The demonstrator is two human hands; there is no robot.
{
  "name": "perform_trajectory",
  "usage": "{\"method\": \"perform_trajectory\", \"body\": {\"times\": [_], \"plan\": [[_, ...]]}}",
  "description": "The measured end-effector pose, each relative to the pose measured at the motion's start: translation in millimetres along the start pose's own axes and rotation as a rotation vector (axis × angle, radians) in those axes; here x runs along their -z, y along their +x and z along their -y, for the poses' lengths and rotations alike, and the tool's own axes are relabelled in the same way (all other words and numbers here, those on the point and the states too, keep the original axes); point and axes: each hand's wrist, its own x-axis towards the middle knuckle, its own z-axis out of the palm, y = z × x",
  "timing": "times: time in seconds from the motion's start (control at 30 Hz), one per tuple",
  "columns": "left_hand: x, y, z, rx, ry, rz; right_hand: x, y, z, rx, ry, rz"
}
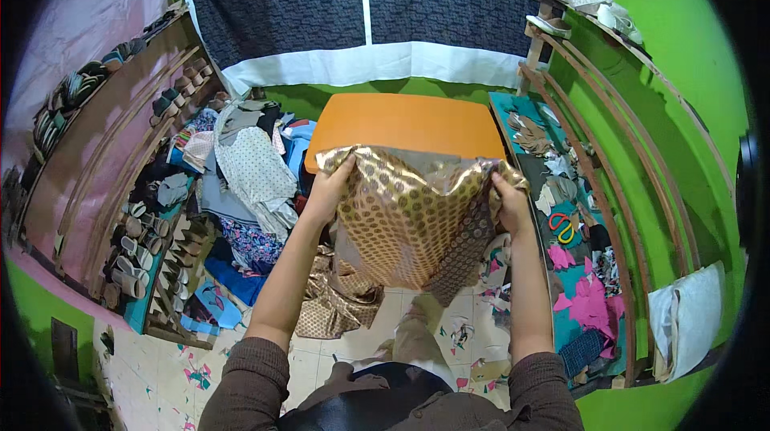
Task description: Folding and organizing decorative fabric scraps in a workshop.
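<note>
A shiny gold fabric (393,214) with dark round dots hangs between my two hands, its top edge held up in front of me. My left hand (333,181) grips the upper left corner, thumb on top. At the upper right corner my right hand (510,200) pinches the cloth the same way. The fabric's right side is folded over and shows a darker face. Its lower part drops toward the floor, where more of the gold cloth lies bunched near my left leg. Behind it, the orange tabletop (405,122) is partly covered by the fabric's upper edge.
A heap of mixed fabrics (249,162) lies left of the table. Wooden racks with shoes (132,254) line the left wall. On the right, a teal shelf holds scissors (563,227), pink scraps (592,303) and other offcuts. Small scraps litter the tiled floor (152,363).
</note>
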Motion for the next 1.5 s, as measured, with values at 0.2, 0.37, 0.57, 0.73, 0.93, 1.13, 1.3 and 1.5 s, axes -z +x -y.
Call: {"method": "perform_trajectory", "body": {"times": [0.2,0.37,0.57,0.73,0.93,1.13,1.3,1.5], "plan": [[-1.4,39.9,-25.5,-0.068,0.004,-0.063,-7.4,32.5,36.4,0.061,-0.069,-0.098],[-10.2,99.7,-23.7,-0.116,0.037,-0.154,-21.9,84.6,55.5,0.153,0.008,0.082],[-20.8,200.0,1.4,-0.161,0.141,-0.200,-4.0,195.7,64.0,0.189,0.055,0.116],[-17.5,288.4,17.8,-0.091,0.112,-0.249,-7.1,296.3,76.3,0.116,0.004,0.025],[-6.9,390.0,41.9,-0.041,0.071,-0.281,-17.9,406.9,77.3,0.116,0.035,0.049],[29.0,496.7,129.3,0.073,0.311,-0.409,7.8,519.0,40.1,-0.061,-0.051,-0.046],[54.8,542.9,189.7,0.203,0.247,-0.379,3.5,573.1,4.3,-0.134,-0.034,-0.123],[82.9,614.0,212.9,0.247,-0.044,-0.363,-1.9,661.6,-12.7,-0.225,-0.100,-0.188]]}}
